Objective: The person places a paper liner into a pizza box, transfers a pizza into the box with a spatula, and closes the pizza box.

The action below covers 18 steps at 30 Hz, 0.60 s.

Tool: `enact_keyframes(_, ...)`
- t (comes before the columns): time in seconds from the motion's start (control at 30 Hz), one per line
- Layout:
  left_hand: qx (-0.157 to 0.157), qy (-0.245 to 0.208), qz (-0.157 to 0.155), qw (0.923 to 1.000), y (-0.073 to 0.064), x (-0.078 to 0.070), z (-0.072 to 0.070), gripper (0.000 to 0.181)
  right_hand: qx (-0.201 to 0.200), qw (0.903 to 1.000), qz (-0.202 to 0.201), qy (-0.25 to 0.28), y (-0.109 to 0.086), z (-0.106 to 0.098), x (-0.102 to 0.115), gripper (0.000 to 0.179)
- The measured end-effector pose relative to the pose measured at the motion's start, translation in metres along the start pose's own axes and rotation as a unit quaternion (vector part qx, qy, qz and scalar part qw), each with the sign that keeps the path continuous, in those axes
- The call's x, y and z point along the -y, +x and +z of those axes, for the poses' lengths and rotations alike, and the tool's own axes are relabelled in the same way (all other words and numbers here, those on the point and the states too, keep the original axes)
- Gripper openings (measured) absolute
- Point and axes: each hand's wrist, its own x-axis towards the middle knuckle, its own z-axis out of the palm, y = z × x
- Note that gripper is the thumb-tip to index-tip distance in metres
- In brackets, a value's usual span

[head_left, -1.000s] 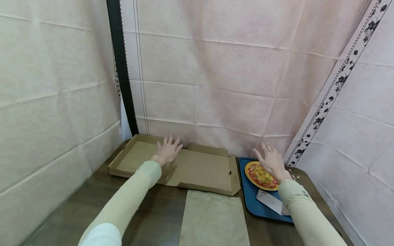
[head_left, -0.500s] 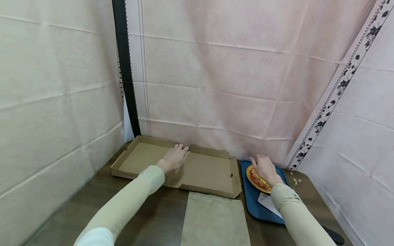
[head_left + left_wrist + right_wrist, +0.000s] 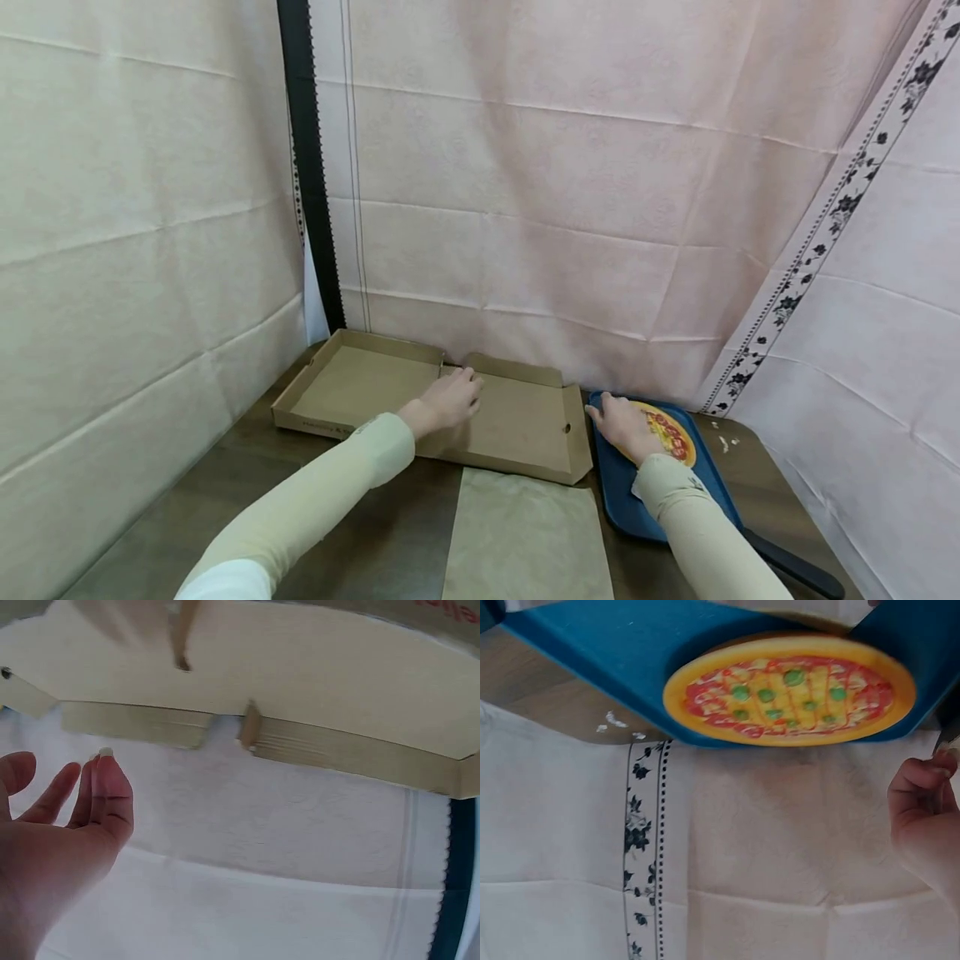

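Observation:
My left hand [image 3: 452, 400] hovers over the middle of an open cardboard pizza box [image 3: 367, 379], between its tray half and its lid. In the left wrist view the left hand's fingers [image 3: 112, 784] bend loosely, with nothing between them. My right hand [image 3: 626, 427] is above the left rim of a blue tray [image 3: 626, 508], beside the pizza [image 3: 672, 433]. The right wrist view has the right hand [image 3: 926, 817] at its edge, fingers loosely bent, with no held thing plainly visible. The whole pizza [image 3: 787, 697], with red, yellow and green topping, lies on the tray.
A sheet of brown paper [image 3: 528, 542] lies in front of the box. A black handle [image 3: 795, 567] juts from beneath my right forearm at the tray's near right corner. White scraps [image 3: 723, 442] lie right of the tray. Cloth curtains [image 3: 517, 208] hang behind and beside the table.
The left hand has moved right along the box, its spread fingers now bent. The right hand has shifted left across the pizza to the tray's left rim, uncovering the pizza's right part.

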Motion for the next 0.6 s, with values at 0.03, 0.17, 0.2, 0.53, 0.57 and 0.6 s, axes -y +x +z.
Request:
enact_keyframes(0.03, 0.000, 0.003, 0.006, 1.0000, -0.002, -0.003, 0.001, 0.015, 0.009, 0.9999, 0.004, -0.005, 0.000, 0.002, 0.002, 0.032)
enact_keyframes(0.17, 0.005, 0.021, 0.035, 0.9992, -0.007, -0.018, 0.004, 0.010, 0.044, 0.9979, 0.017, -0.043, 0.000, 0.009, 0.008, 0.034)
enact_keyframes(0.2, 0.009, 0.018, 0.042, 0.9989, -0.008, -0.022, 0.004, 0.009, 0.049, 0.9971, 0.019, -0.054, 0.000, 0.010, 0.009, 0.035)
enact_keyframes(0.53, 0.097, 0.011, 0.087, 0.9914, -0.026, -0.057, -0.003, 0.017, 0.052, 0.9979, 0.013, -0.035, 0.000, 0.023, 0.017, 0.052)
enact_keyframes(0.57, 0.101, 0.016, 0.091, 0.9906, -0.028, -0.059, -0.003, 0.014, 0.051, 0.9981, 0.008, -0.034, 0.000, 0.024, 0.018, 0.053)
enact_keyframes(0.6, 0.105, 0.020, 0.089, 0.9903, -0.031, -0.060, -0.003, 0.010, 0.049, 0.9982, 0.004, -0.035, 0.000, 0.025, 0.018, 0.054)
